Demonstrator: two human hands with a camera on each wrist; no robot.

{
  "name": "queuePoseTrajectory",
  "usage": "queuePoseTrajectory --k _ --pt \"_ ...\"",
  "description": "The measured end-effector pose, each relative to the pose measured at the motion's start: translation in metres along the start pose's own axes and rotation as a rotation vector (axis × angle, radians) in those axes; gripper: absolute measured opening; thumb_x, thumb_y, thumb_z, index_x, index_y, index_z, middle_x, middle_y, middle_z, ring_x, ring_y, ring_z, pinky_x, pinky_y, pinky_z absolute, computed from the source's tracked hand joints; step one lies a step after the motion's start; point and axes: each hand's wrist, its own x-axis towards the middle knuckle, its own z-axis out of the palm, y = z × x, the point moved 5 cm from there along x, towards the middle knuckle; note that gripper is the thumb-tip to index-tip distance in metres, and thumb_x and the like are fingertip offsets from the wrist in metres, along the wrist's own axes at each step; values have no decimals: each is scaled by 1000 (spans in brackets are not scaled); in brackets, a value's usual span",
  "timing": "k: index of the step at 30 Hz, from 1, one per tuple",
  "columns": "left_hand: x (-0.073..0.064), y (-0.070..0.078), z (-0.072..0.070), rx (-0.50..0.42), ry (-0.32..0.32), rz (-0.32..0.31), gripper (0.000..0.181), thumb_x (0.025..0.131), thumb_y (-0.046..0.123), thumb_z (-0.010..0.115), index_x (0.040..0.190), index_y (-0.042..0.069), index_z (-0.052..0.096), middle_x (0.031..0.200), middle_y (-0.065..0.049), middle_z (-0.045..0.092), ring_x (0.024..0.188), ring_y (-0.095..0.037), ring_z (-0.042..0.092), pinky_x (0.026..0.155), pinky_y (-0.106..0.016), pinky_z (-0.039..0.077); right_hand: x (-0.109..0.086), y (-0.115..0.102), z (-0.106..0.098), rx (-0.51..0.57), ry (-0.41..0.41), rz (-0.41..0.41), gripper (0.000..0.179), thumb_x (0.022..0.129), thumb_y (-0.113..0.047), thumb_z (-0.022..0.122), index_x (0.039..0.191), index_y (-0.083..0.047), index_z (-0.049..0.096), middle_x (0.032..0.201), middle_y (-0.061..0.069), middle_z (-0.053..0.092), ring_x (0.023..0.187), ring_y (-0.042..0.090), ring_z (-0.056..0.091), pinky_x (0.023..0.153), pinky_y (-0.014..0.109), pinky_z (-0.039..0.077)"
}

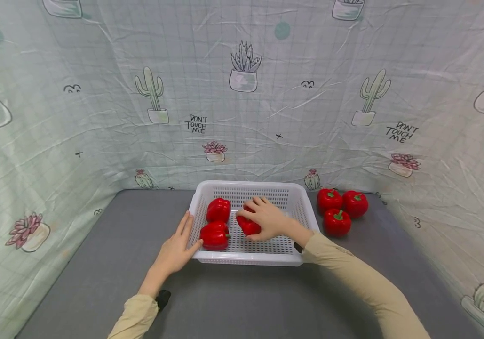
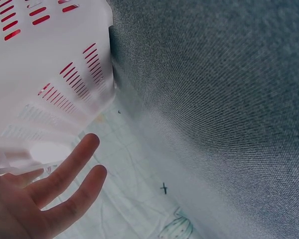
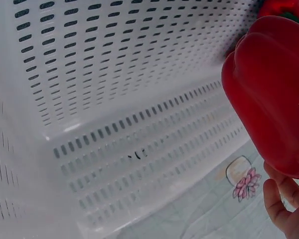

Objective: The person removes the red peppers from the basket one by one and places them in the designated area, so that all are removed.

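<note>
A white perforated plastic basket (image 1: 250, 258) stands on the grey table. Inside its left part lie two red bell peppers, one (image 1: 218, 210) behind the other (image 1: 214, 236). My right hand (image 1: 267, 220) grips a third red bell pepper (image 1: 248, 225) over the middle of the basket; the right wrist view shows that bell pepper (image 3: 274, 94) large, with fingertips at its end. At the basket's left rim rests my left hand (image 1: 176, 248), fingers extended along the side. In the left wrist view the fingers of this hand (image 2: 50, 199) are spread beside the basket wall (image 2: 50, 55).
Right of the basket, on the table, stand three more red bell peppers, at the back (image 1: 329, 200), at the far right (image 1: 355, 204) and in front (image 1: 337, 222). A cloth (image 1: 242, 136) printed with cacti hangs around the table's back and sides.
</note>
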Motion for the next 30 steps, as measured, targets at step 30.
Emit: queuePoseTrajectory --k 30 --pt "-1 0 -1 -14 -1 3 73 83 36 54 140 2 23 148 -16 20 107 -34 56 76 -48 51 -58 31 -73 16 225 134 64 65 -47 69 121 -24 48 115 3 49 100 22 41 75 39 47"
